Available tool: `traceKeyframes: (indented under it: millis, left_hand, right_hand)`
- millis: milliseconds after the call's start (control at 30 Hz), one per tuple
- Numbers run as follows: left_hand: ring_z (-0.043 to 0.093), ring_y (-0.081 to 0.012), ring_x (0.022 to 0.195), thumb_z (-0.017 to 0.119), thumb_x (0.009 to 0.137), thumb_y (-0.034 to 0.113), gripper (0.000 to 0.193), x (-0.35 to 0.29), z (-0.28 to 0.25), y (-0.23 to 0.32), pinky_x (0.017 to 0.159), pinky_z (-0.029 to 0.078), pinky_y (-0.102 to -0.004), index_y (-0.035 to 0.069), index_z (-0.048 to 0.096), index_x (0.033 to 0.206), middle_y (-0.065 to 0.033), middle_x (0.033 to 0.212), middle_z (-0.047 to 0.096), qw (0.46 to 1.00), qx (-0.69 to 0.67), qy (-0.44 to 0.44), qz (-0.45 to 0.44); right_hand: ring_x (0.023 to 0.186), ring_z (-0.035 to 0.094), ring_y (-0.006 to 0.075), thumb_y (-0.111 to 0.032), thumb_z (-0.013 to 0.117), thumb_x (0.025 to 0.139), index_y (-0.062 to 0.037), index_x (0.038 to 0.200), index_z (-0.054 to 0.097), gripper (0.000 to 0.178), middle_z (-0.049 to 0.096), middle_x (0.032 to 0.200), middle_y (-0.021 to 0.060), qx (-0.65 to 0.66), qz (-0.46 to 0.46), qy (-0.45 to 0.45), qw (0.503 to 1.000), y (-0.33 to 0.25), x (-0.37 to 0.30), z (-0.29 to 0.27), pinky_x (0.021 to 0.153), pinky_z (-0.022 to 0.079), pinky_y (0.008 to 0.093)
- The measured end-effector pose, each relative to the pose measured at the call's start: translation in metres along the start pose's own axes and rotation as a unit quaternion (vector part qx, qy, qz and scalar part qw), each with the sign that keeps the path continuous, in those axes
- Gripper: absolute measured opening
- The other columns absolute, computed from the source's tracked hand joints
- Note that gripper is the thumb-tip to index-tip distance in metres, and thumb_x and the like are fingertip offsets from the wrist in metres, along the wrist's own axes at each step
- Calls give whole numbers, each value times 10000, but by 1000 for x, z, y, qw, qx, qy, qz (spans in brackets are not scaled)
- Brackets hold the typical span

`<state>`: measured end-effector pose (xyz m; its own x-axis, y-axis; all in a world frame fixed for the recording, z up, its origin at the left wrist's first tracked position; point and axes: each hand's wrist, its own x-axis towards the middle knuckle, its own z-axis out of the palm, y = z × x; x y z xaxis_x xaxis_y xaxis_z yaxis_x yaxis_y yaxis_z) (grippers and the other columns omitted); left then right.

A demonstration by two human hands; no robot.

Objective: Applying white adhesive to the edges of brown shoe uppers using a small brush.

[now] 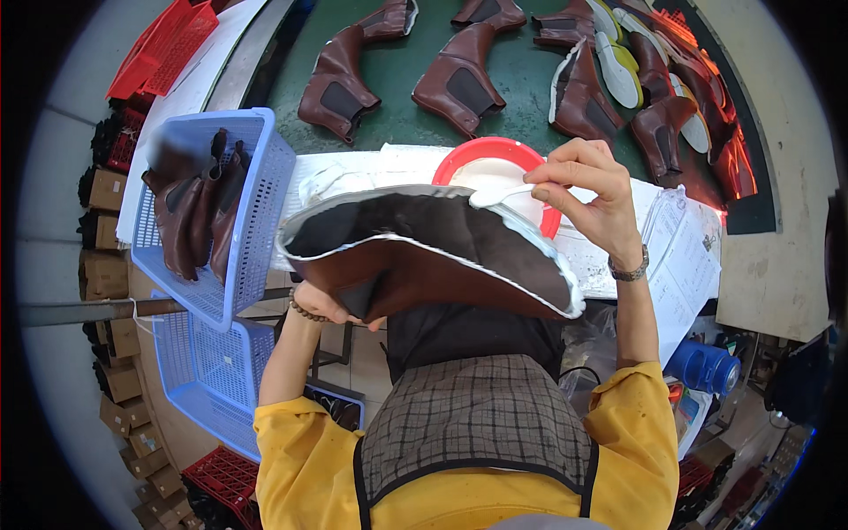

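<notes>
A brown leather boot upper (pixel 442 281) is tipped with its sole-less underside toward me, its dark inside showing. White paste-like stuff lines much of its rim. My left hand (pixel 329 305) grips the upper from below at its left end; part of the hand is hidden behind the leather. My right hand (pixel 590 190) pinches a slim white applicator (pixel 496 196), whose rounded tip touches the far rim of the upper; I cannot tell if it is a brush or a spoon. Just behind stands a red-rimmed bowl (pixel 468 152) with off-white stuff inside, partly covered by the upper and my hand.
A blue basket (pixel 281 177) with several brown boot uppers stands at left; another blue basket (pixel 181 371) sits lower. More uppers (pixel 464 79) and pale soles (pixel 618 71) lie on the green surface (pixel 389 124) ahead. Papers (pixel 676 265) and a blue jug (pixel 707 367) are at right.
</notes>
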<state>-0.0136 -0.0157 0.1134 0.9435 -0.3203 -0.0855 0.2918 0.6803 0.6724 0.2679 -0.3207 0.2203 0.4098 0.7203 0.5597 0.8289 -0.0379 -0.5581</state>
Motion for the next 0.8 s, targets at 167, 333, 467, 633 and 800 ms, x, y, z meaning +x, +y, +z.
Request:
traceKeyframes:
  millis: [167, 333, 467, 633, 800]
  left_hand:
    - [707, -314, 884, 846, 620, -6, 892, 16, 32, 10, 800, 584, -392, -62, 475, 1429, -227, 1231, 636, 992, 65, 80, 78]
    - [703, -300, 818, 757, 659, 8, 686, 34, 30, 9, 730, 553, -351, -126, 564, 1304, -242, 981, 700, 995, 30, -54, -85]
    - [662, -316, 1102, 894, 612, 13, 1060, 37, -11, -22, 883, 582, -426, -53, 366, 1529, -214, 1310, 604, 963, 19, -80, -256]
    - [678, -230, 863, 758, 724, 56, 706, 54, 39, 3, 760, 552, -316, -104, 540, 1375, -224, 1164, 694, 982, 59, -100, -152]
    - [569, -262, 1270, 779, 805, 114, 810, 24, 8, -8, 1105, 440, -409, -41, 409, 1510, -195, 1407, 566, 979, 181, -70, 67]
  right_hand:
    - [753, 584, 127, -142, 855, 772, -141, 935, 807, 170, 690, 847, -17, -8, -23, -17, 1000, -1, 14, -4, 778, 364, 306]
    - [762, 578, 110, -175, 852, 784, -148, 937, 806, 162, 675, 848, -30, 3, -76, -75, 994, -10, 34, 0, 790, 347, 307]
    - [803, 584, 135, -176, 861, 766, -142, 943, 811, 186, 677, 872, -15, 41, -138, -100, 985, -16, 57, 21, 828, 368, 313]
    - [786, 594, 113, -199, 866, 779, -159, 923, 799, 164, 654, 875, -41, 56, -165, -64, 983, -15, 63, 23, 832, 356, 309]
    - [855, 614, 143, -135, 874, 729, -135, 922, 806, 204, 674, 882, -9, 88, -51, -26, 994, 10, 12, -3, 860, 397, 315]
